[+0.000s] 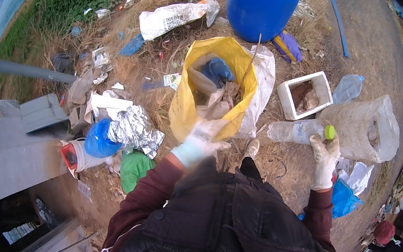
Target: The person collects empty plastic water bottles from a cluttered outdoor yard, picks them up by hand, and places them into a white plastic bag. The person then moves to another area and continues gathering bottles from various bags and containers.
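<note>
My right hand (pixel 324 154), in a pale work glove, is shut on the neck end of a clear plastic bottle (pixel 282 131) with a yellow-green cap. The bottle lies nearly level, its base to the left. At the near rim of an open yellow woven sack (pixel 180 111) is my left hand (pixel 206 134), gloved and blurred. Its thumb stands out to the right; whether the fingers grip the rim cannot be told. Inside the sack are a blue plastic bag (pixel 218 71), brownish paper or film and a thin stick (pixel 250 65).
A blue barrel (pixel 260 9) stands beyond the sack. To the right are a white foam box (pixel 287 99) and a translucent sack (pixel 358 122) holding bottles. At left lie crumpled foil (pixel 136 128), a blue bag (pixel 101 140) and a white bucket (pixel 85 157).
</note>
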`<control>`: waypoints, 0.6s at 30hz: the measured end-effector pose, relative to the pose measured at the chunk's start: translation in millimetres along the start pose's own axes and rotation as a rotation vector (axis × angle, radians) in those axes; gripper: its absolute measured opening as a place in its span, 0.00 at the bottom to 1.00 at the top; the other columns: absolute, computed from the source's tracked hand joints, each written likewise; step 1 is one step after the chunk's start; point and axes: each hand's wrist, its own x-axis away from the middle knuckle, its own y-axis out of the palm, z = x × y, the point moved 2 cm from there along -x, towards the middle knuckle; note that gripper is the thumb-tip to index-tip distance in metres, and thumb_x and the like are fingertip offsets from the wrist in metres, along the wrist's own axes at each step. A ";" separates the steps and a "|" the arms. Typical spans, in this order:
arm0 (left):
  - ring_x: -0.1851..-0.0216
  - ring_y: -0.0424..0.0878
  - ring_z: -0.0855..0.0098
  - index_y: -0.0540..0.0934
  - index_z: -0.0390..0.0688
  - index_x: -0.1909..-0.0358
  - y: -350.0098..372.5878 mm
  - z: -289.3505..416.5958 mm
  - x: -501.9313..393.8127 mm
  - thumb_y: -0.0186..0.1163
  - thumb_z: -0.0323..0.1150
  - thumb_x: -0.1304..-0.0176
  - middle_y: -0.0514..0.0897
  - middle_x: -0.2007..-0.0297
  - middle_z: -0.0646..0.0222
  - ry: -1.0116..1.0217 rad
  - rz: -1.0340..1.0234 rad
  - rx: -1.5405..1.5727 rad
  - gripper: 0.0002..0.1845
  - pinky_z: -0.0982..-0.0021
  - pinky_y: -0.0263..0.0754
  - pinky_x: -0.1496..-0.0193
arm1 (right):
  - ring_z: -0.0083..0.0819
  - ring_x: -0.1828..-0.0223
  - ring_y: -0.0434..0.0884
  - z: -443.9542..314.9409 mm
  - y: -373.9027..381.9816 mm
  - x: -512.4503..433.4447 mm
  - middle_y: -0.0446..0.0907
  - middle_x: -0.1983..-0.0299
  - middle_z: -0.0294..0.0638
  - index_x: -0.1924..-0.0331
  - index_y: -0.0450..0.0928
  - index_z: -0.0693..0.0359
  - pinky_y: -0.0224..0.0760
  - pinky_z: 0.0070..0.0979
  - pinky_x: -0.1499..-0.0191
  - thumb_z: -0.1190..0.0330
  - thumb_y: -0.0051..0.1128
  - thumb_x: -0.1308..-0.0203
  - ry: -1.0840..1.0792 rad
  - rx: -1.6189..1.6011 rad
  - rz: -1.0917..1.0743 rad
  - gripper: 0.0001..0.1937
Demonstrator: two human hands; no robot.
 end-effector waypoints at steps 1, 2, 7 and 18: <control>0.30 0.68 0.52 0.66 0.39 0.29 -5.3 7.6 -4.2 0.69 0.54 0.45 0.73 0.33 0.52 0.009 0.004 0.062 0.47 0.55 0.57 0.27 | 0.28 0.46 0.80 -6.2 5.6 1.6 0.78 0.44 0.42 0.34 0.68 0.68 0.76 0.26 0.42 0.77 0.68 0.42 0.006 0.006 -0.018 0.31; 0.30 0.67 0.52 0.65 0.38 0.28 -9.7 16.7 -9.2 0.71 0.53 0.46 0.72 0.33 0.51 0.018 0.003 0.119 0.48 0.54 0.56 0.26 | 0.28 0.46 0.80 -13.2 10.5 2.9 0.78 0.45 0.41 0.34 0.69 0.68 0.76 0.26 0.43 0.77 0.69 0.42 0.015 0.006 -0.033 0.31; 0.27 0.63 0.50 0.57 0.36 0.25 -18.0 70.4 -43.4 0.78 0.52 0.56 0.66 0.30 0.44 0.187 0.004 0.289 0.60 0.57 0.55 0.24 | 0.27 0.48 0.81 -42.7 29.7 4.0 0.79 0.46 0.42 0.35 0.68 0.69 0.76 0.24 0.43 0.81 0.67 0.43 0.041 -0.145 -0.151 0.31; 0.49 0.84 0.59 0.78 0.38 0.42 14.9 122.7 -83.6 0.77 0.39 0.50 0.86 0.52 0.55 0.063 -0.097 0.521 0.33 0.63 0.76 0.42 | 0.25 0.41 0.75 -39.1 16.1 13.1 0.76 0.40 0.41 0.28 0.62 0.65 0.70 0.26 0.38 0.66 0.64 0.33 0.054 -0.183 -0.280 0.33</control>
